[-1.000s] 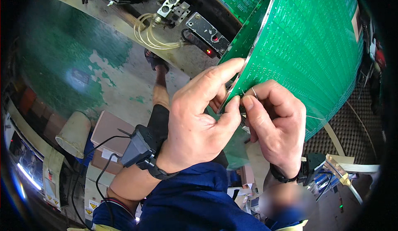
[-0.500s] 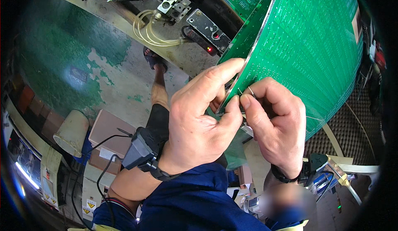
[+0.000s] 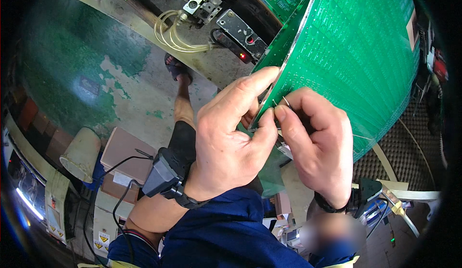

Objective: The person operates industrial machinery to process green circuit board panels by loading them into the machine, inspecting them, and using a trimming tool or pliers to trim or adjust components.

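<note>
A large, thin green circuit board panel (image 3: pixel 356 61) stands on edge before me, curving up and away to the right. My left hand (image 3: pixel 226 138) is closed on its near lower corner, fingers behind and thumb on the front face. Beside that thumb, my right hand (image 3: pixel 320 145) pinches a thin, pin-like metal piece (image 3: pixel 287 103) between thumb and forefinger. Its tip touches or nearly touches the board; which, I cannot tell. Behind this panel another green board (image 3: pixel 279 0) shows. My palms hide part of the lower corner.
Past my left hand sits a metal block (image 3: pixel 243 37) with red lights, near pale looped tubes (image 3: pixel 168 39). At left stand a whitish bucket (image 3: pixel 82 155) and a stack of brown sheets (image 3: pixel 127 155). A dark textured mat (image 3: pixel 402 145) lies right. Black cables (image 3: pixel 118 186) run from my left wrist device.
Both hands and the board's corner have shifted slightly left and up. The grips stay the same, and the pin-like piece is still in the right-hand pinch.
</note>
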`<state>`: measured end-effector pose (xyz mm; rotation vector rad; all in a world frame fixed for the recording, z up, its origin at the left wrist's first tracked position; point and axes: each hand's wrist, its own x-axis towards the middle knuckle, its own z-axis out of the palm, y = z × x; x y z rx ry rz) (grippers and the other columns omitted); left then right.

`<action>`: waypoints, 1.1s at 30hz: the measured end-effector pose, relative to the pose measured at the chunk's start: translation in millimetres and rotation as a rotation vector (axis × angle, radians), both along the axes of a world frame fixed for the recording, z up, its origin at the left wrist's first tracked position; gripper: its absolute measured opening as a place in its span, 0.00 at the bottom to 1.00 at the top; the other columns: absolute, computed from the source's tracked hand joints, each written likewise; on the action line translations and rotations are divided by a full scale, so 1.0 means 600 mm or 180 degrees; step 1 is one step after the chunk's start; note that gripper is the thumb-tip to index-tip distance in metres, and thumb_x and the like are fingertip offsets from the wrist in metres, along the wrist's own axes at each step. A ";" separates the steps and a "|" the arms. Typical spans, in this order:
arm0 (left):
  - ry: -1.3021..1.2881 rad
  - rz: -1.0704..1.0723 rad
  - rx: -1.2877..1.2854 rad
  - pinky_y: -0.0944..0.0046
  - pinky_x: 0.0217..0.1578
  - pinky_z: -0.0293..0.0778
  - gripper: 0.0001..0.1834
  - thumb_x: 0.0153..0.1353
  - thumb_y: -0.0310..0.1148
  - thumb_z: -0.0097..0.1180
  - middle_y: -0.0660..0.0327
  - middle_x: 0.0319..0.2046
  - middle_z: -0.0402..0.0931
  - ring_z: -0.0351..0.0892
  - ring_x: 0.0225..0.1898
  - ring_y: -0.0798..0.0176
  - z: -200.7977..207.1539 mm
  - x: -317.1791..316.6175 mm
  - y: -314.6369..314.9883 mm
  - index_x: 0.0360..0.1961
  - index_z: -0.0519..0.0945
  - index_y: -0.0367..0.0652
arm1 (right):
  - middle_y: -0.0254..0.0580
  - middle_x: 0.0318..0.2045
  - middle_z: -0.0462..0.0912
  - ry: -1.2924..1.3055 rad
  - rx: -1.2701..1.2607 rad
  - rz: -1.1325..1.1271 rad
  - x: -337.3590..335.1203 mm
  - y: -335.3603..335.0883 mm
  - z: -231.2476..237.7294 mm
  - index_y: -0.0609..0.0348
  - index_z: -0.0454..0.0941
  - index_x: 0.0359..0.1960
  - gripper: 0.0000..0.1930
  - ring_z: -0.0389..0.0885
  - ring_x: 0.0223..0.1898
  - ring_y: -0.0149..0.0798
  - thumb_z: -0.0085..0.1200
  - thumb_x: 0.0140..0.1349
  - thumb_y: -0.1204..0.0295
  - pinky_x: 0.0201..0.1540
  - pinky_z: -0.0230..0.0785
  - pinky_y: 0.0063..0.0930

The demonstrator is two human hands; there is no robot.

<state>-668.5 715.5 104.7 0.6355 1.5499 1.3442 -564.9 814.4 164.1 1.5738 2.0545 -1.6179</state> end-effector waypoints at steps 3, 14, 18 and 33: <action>0.0157 0.0120 0.0041 0.68 0.26 0.71 0.26 0.52 0.15 0.56 0.55 0.35 0.79 0.74 0.25 0.68 -0.006 0.002 0.000 0.55 0.76 0.33 | 0.56 0.21 0.76 0.0099 0.0412 0.0290 -0.004 -0.004 -0.005 0.66 0.72 0.29 0.05 0.77 0.24 0.59 0.54 0.60 0.79 0.27 0.68 0.42; 0.0025 0.0157 -0.0053 0.68 0.26 0.71 0.25 0.51 0.13 0.54 0.51 0.36 0.80 0.77 0.27 0.66 -0.009 0.002 0.015 0.54 0.77 0.33 | 0.57 0.21 0.74 -0.0525 0.0808 0.1106 -0.033 0.016 0.007 0.66 0.71 0.28 0.04 0.75 0.26 0.61 0.53 0.59 0.80 0.27 0.64 0.44; 0.0241 0.0154 0.0050 0.66 0.28 0.72 0.26 0.50 0.12 0.54 0.48 0.36 0.80 0.78 0.28 0.62 -0.021 -0.002 0.015 0.54 0.77 0.32 | 0.58 0.21 0.74 -0.0793 0.0879 0.1556 -0.045 0.023 0.003 0.65 0.68 0.27 0.05 0.74 0.27 0.63 0.52 0.58 0.80 0.29 0.64 0.49; -0.0018 0.0450 -0.0067 0.69 0.24 0.67 0.26 0.50 0.14 0.58 0.59 0.25 0.74 0.70 0.23 0.70 -0.047 0.001 0.017 0.54 0.79 0.36 | 0.60 0.21 0.77 -0.1260 0.0634 0.1952 -0.072 0.035 -0.022 0.65 0.70 0.27 0.06 0.79 0.27 0.62 0.51 0.58 0.75 0.32 0.71 0.52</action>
